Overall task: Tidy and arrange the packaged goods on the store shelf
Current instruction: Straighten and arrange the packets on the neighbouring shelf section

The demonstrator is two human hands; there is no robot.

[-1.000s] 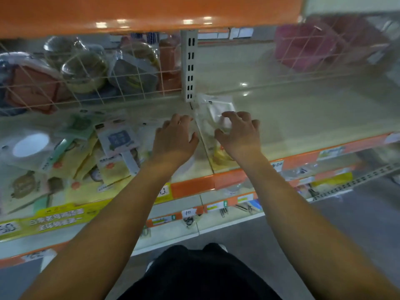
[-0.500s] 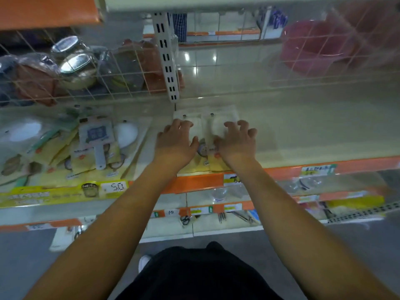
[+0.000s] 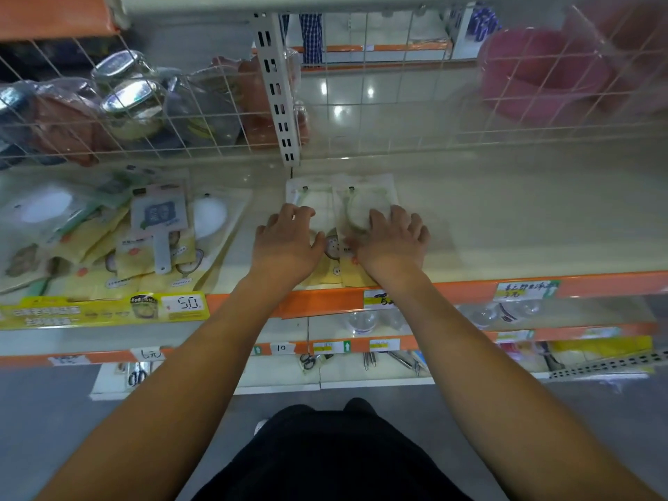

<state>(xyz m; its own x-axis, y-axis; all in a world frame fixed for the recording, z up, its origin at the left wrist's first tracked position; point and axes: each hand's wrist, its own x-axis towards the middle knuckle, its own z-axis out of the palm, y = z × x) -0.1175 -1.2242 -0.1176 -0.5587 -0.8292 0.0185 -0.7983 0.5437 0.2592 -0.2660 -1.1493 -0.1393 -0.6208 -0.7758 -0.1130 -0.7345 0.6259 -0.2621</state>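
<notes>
Clear plastic packets lie flat on the cream shelf [image 3: 506, 218], two of them side by side, just in front of the slotted post [image 3: 276, 92]. The left packet [image 3: 307, 197] sits under the left hand [image 3: 287, 240]. The right packet [image 3: 365, 197] sits under the right hand [image 3: 392, 238]. Both hands lie on top with the fingers spread out and a bit bent, pressing down, not wrapped round anything. Each packet has a yellow card at the near end, close to the orange shelf edge [image 3: 325, 300].

I think these packets are light and thin. The plastic looks smooth, so they would slide easily on the shelf. They look bendy too, so a hard squeeze could crease them. A good way to move one is to push it flat with the palm, or to pinch it by its side edges.

To the left is a messy pile of packets [image 3: 119, 244] that lean over each other. One white pack with a blue picture [image 3: 159, 215] lies on top of the pile. A yellow price strip [image 3: 105, 310] runs below it. A wire grid [image 3: 144, 103] stands behind, with shiny jars [image 3: 130, 99] and a pink tub [image 3: 542, 77] on the far side. To the right the shelf is bare, so nothing blocks a push that way. The messy pile is near, so a push to the left could bump it.
</notes>
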